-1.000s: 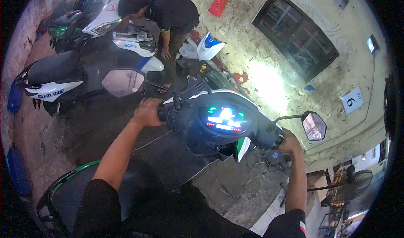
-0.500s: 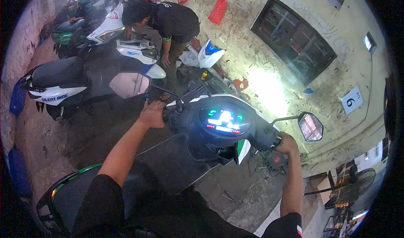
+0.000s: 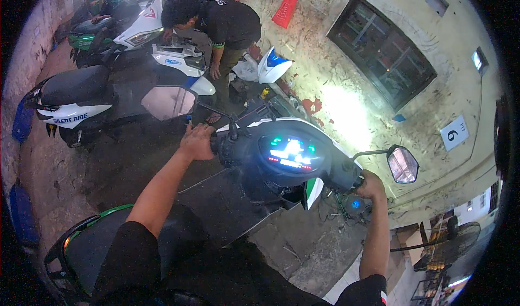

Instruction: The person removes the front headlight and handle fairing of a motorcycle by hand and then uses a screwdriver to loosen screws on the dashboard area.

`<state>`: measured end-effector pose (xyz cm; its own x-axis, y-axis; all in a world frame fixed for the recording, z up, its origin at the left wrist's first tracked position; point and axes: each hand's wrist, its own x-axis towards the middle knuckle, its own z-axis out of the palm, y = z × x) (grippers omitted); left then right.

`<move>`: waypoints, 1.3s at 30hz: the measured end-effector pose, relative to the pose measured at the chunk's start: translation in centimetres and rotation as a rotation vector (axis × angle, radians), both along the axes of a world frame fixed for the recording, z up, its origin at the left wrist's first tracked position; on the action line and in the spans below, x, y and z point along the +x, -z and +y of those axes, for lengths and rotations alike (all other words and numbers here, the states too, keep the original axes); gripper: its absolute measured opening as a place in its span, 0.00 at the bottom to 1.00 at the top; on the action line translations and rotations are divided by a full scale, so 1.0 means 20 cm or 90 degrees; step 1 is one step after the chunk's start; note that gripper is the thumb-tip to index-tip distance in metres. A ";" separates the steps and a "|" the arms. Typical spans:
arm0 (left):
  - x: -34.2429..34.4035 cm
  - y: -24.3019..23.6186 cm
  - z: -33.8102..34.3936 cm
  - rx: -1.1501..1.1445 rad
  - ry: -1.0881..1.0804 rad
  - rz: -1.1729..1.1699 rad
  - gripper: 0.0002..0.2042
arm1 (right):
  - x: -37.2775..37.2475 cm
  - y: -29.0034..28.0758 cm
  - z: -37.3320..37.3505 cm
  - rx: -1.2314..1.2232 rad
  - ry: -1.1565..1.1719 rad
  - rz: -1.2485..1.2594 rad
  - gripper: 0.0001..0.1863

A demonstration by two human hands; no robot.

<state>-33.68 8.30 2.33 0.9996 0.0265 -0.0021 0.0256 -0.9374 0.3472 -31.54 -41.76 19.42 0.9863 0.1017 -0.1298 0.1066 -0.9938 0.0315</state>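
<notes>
My left hand (image 3: 197, 142) grips the left handlebar grip (image 3: 214, 144) of a black and white scooter, just below its left mirror (image 3: 168, 103). My right hand (image 3: 371, 185) is closed round the right grip (image 3: 357, 180), under the right mirror (image 3: 401, 164). Between them the dashboard display (image 3: 291, 153) glows white, green and red. The dark seat (image 3: 135, 246) with a green-edged rear rail lies at lower left, partly hidden by my arm and body.
Parked scooters (image 3: 76, 89) stand at left; a co-worker (image 3: 227, 24) bends over one. A white panel (image 3: 268, 70) rests by the stained wall (image 3: 303, 40) with window (image 3: 379, 46). At lower right are a fan (image 3: 460, 241) and a round device (image 3: 355, 207) with cables.
My left hand has shifted slightly on its grip. The co-worker's body has moved a little. The round device's small light, red half a second ago, now shows blue.
</notes>
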 end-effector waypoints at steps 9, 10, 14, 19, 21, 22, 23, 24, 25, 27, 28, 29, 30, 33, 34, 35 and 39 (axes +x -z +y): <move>-0.01 -0.04 -0.03 0.005 -0.015 0.012 0.37 | 0.03 0.04 -0.07 -0.038 -0.002 0.012 0.36; -0.01 -0.04 -0.02 0.005 -0.016 0.012 0.37 | 0.03 0.04 -0.07 -0.048 0.005 0.012 0.36; -0.02 -0.06 -0.03 0.007 -0.019 0.014 0.37 | 0.04 0.06 -0.09 -0.027 -0.019 0.009 0.35; -0.02 -0.07 -0.03 -0.014 -0.019 0.028 0.38 | 0.02 0.05 -0.07 -0.018 -0.013 -0.003 0.34; 0.00 -0.03 -0.02 0.004 -0.009 -0.001 0.37 | 0.04 0.06 -0.11 -0.011 -0.018 0.001 0.33; 0.00 -0.02 -0.01 0.005 -0.010 0.000 0.37 | 0.05 0.06 -0.10 -0.002 -0.027 0.006 0.32; -0.01 -0.02 -0.01 0.005 -0.011 -0.009 0.37 | 0.05 0.06 -0.09 -0.001 -0.028 0.007 0.32; -0.01 -0.01 0.00 0.005 -0.012 -0.017 0.37 | 0.04 0.05 -0.07 -0.003 -0.025 0.006 0.31; -0.01 -0.03 -0.02 0.003 -0.009 -0.016 0.37 | 0.03 0.04 -0.06 -0.007 -0.018 0.005 0.31; -0.03 -0.09 -0.04 -0.003 -0.014 0.001 0.36 | 0.03 0.04 -0.08 0.000 -0.015 0.009 0.30; -0.03 -0.09 -0.04 -0.003 -0.014 0.002 0.36 | 0.03 0.04 -0.08 0.009 -0.017 0.011 0.29; -0.03 -0.09 -0.04 -0.007 -0.019 -0.001 0.36 | 0.03 0.04 -0.07 0.009 -0.017 0.012 0.29; -0.03 -0.09 -0.04 -0.011 -0.023 -0.005 0.36 | 0.02 0.03 -0.05 0.007 -0.016 0.006 0.28; -0.02 -0.03 -0.02 0.000 -0.027 -0.039 0.35 | 0.04 0.05 -0.07 -0.004 -0.022 -0.004 0.28; -0.02 -0.03 -0.02 -0.001 -0.026 -0.038 0.35 | 0.04 0.06 -0.08 -0.015 -0.023 -0.007 0.29; -0.02 -0.03 -0.02 -0.011 -0.029 -0.032 0.35 | 0.05 0.06 -0.09 -0.015 -0.022 -0.006 0.29; -0.01 -0.01 -0.02 -0.019 -0.037 -0.023 0.35 | 0.05 0.08 -0.12 -0.009 -0.007 0.001 0.31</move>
